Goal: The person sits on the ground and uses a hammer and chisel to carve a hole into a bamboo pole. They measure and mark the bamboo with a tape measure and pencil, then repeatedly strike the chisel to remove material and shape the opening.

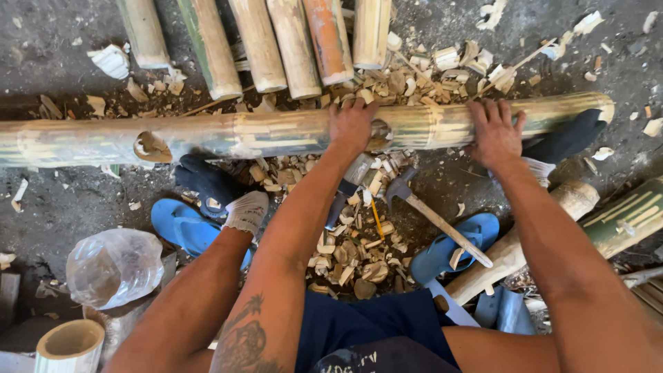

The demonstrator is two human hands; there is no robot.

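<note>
We have both hands flat on the long bamboo pole [276, 132] lying crosswise on the floor [55, 207] before us: left hand [352, 123] beside a cut notch, right hand [494, 132] further along, each grip spread and pressing, not clasped. It looks like a steadying or turning step between cuts. The hatchet [421, 204] lies untouched among the chips [349, 252] between our feet. Cut bamboo lengths [276, 41] crowd the far side; the near side offers little room.

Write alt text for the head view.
Both hands, left and right, press flat on a long bamboo pole lying across the floor. A hammer lies among wood chips below, between blue sandals.
</note>
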